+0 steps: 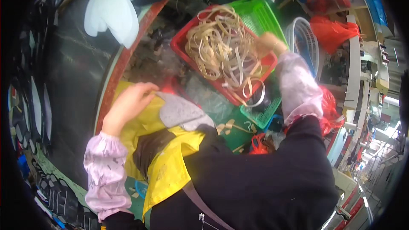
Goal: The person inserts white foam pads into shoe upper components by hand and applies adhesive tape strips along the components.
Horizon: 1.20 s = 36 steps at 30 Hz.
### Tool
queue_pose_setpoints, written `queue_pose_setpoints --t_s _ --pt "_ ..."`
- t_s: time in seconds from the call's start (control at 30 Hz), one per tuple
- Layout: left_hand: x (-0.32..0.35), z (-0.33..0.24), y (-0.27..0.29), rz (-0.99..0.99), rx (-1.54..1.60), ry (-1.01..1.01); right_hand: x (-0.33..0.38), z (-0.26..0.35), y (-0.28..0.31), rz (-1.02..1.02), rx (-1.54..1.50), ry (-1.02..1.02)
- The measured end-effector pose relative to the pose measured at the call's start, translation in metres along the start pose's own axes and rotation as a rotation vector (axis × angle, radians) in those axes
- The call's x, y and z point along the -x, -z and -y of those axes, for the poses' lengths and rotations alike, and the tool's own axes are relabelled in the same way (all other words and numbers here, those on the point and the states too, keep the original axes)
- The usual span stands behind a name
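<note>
My left hand [130, 102] pinches the tip of a grey shoe-sole-shaped piece [181, 113] that lies across my yellow apron [170, 162]. My right hand [269, 42] reaches into a red basket [181, 42] and sits in a tangle of beige strips [219, 47]; the fingers are buried in the strips, so their grip is hidden. Both forearms wear pale pink sleeve covers.
A green basket [262, 15] lies under and behind the red one. White sole-shaped pieces [111, 12] rest on a dark conveyor belt [72, 85] at the left. A white round basket [303, 38] and red bags [334, 32] stand at the right.
</note>
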State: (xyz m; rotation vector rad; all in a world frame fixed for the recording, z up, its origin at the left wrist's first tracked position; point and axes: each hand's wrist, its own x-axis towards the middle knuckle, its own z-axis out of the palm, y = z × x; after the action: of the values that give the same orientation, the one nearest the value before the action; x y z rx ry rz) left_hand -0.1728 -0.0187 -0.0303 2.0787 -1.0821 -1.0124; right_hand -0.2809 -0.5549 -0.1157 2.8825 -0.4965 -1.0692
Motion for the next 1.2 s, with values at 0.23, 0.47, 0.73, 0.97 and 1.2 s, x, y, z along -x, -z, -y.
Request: queue_pose_setpoints --t_s 0.23,0.47,0.73,0.97,1.2 --pt "0.011 -0.001 0.002 -0.02 -0.04 0.079 -0.021 0.066 0.002 -0.584 -0.659 -0.489" --pt "0.001 -0.006 0.008 -0.039 0.008 0.076 -0.09 0.063 0.033 -0.738 -0.757 -0.488" --pt "0.001 -0.018 0.026 -0.133 0.134 0.059 -0.112 0.058 0.061 -0.896 -0.902 -0.122" --pt "-0.06 -0.071 0.056 -0.522 0.241 -0.191 0.051 0.11 0.169 -0.637 -1.218 0.732" --pt "-0.113 -0.117 0.046 -0.635 0.243 -0.394 0.183 0.201 0.229 -0.842 -0.614 1.138"
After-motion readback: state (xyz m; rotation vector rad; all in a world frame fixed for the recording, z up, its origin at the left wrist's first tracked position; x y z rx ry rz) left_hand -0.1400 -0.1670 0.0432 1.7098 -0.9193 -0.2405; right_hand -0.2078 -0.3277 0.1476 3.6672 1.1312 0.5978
